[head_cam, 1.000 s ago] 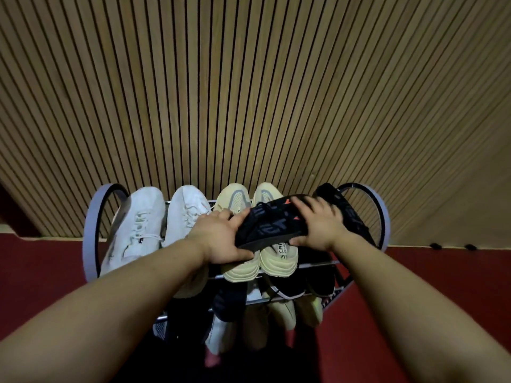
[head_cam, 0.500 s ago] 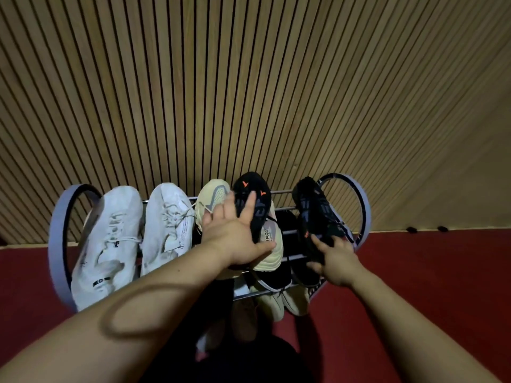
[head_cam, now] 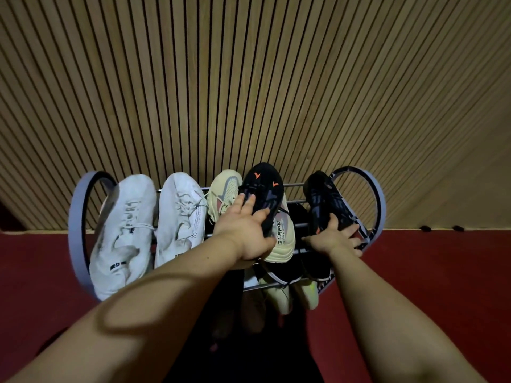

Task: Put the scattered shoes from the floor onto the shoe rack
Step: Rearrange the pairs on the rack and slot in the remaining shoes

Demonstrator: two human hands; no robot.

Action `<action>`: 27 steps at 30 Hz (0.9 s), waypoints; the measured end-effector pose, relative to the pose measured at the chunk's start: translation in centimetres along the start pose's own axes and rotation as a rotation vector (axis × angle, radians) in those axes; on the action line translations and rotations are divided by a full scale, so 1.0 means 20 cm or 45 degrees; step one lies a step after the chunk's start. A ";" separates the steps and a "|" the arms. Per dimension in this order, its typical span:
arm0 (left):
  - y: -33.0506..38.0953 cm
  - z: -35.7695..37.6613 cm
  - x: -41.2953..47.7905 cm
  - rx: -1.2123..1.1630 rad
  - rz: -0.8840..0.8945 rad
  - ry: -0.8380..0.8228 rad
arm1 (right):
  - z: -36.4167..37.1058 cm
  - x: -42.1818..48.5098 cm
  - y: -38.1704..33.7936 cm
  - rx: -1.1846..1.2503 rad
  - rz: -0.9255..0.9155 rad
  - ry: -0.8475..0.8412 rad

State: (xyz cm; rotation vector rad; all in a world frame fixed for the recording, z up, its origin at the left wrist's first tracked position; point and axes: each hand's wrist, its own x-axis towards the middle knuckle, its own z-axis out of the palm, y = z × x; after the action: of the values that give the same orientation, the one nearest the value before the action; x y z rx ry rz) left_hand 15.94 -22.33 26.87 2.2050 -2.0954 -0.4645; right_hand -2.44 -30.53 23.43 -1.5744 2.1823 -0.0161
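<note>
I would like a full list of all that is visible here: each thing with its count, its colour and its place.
rack: 1, grey, on the floor against the wall
white shoes: 2, white, top tier, left
cream shoes: 2, pale yellow, top tier, middle
black shoes: 2, black, top tier; one lies on a cream shoe, one at the right end
lower shoes: count unclear, pale yellow and dark, lower tier
wall: 1, brown slats, behind the rack
floor: 1, red, under the rack
small things: 2, dark, at the wall's foot, far right
left hand: 1, rests on the middle black shoe
right hand: 1, touches the heel of the right black shoe
</note>
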 end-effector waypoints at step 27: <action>-0.65 -0.24 -0.26 -0.045 0.339 0.148 | -0.35 -0.39 -0.51 -1.024 -1.784 0.221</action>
State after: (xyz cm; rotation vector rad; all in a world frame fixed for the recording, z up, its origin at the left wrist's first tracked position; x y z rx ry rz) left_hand 29.64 -17.11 28.96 1.8478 -2.2528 -0.3402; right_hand 6.13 -28.75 35.12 -3.2849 0.6994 0.3259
